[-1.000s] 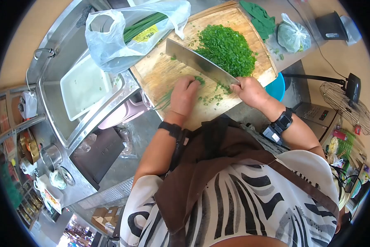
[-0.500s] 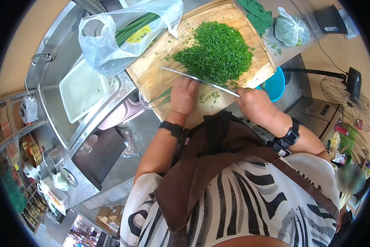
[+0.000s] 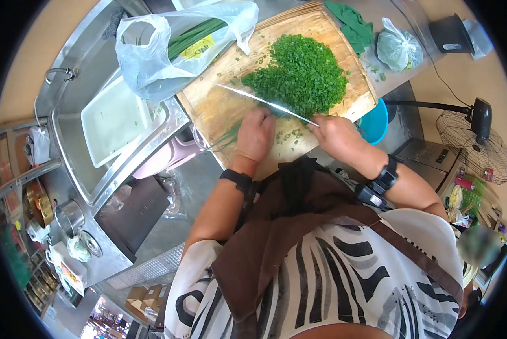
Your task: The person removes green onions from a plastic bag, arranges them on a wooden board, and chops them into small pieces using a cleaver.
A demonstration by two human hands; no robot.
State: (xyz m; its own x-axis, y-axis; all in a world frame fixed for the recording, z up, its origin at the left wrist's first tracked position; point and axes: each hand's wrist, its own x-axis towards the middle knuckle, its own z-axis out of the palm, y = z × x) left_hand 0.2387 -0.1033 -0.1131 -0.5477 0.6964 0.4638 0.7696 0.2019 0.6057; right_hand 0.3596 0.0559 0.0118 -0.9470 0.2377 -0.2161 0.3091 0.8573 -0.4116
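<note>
My right hand (image 3: 338,135) grips the handle of a long kitchen knife (image 3: 262,103), its blade pointing left across the wooden cutting board (image 3: 208,110). Beside the blade, my left hand (image 3: 257,134) is closed on green onions (image 3: 226,137), whose long stalks stick out to the left; my fingertips are close to the blade. A large heap of chopped green onions (image 3: 304,73) lies on the board beyond the knife. Loose cut rings (image 3: 289,135) are scattered between my hands.
A plastic bag (image 3: 152,73) with whole green onions rests on the board's left edge. Left of it is a sink with a white tray (image 3: 115,121). A green cloth (image 3: 352,25), a tied bag (image 3: 399,46), a blue bucket (image 3: 376,121) and a fan (image 3: 471,133) are to the right.
My right hand and the knife handle have shifted slightly up and left. My left hand stays closed on the green onions, moved slightly right.
</note>
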